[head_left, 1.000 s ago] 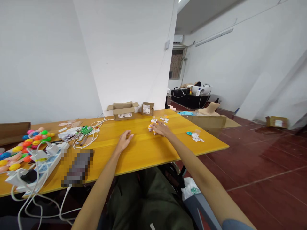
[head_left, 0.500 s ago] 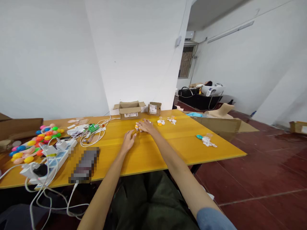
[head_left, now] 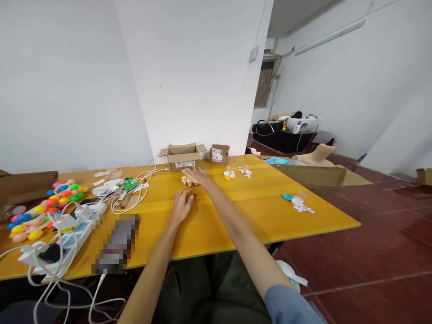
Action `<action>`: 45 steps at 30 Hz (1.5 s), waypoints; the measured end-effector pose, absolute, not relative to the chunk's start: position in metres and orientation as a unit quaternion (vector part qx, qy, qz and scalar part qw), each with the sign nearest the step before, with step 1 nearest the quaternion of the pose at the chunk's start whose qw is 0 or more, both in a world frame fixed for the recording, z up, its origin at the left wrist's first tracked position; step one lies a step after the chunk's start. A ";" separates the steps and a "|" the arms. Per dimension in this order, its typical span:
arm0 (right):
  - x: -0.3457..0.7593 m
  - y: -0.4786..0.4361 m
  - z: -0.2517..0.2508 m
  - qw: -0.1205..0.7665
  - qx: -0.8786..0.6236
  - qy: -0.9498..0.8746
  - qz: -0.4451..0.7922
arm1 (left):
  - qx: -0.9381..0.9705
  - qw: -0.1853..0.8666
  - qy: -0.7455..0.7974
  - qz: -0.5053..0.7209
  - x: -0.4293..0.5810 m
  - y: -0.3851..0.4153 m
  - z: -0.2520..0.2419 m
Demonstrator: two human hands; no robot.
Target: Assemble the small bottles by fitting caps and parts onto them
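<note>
My right hand (head_left: 195,176) reaches across the yellow table (head_left: 216,216), its fingers stretched out over a small group of orange-and-white plastic pieces (head_left: 185,180). Its palm and fingers hide part of the group, so I cannot tell whether it presses on them. Nearer to me, my left hand (head_left: 182,206) rests at the table top with fingers loosely bent and apart, nothing in them. To the right lie loose white and orange pieces (head_left: 228,174), with a similar small pile (head_left: 245,171) beyond. White parts (head_left: 299,204) lie by a teal ring (head_left: 287,197) farther right.
An open cardboard box (head_left: 182,158) and a smaller box (head_left: 219,154) stand against the wall. On the left are colourful plastic eggs or balls (head_left: 57,200), a power strip (head_left: 79,234) with tangled cables, a green circuit board (head_left: 130,184) and a blurred-out phone (head_left: 118,243).
My right hand has slid left, and the orange-and-white pieces beside it now sit farther left. My left hand has drawn slightly back towards me. The camera view has shifted a little.
</note>
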State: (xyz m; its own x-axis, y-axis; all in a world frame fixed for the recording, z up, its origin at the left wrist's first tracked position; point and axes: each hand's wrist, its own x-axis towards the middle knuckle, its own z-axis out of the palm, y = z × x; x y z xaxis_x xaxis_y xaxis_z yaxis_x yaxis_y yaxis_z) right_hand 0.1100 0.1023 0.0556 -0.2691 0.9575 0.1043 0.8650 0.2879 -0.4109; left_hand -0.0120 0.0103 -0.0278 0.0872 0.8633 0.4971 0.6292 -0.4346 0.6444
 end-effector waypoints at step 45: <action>0.252 0.104 -0.027 0.225 -0.640 -0.735 0.009 | 0.748 0.133 0.547 0.351 0.002 -0.008 -0.019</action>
State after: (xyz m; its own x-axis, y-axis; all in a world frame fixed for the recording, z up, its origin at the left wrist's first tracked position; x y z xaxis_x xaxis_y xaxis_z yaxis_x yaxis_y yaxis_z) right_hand 0.2523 0.1039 -0.0268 -0.0798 0.9444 0.3190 0.9363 0.1808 -0.3012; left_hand 0.0018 -0.0083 -0.0194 0.1549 0.9122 0.3795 0.7246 -0.3660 0.5840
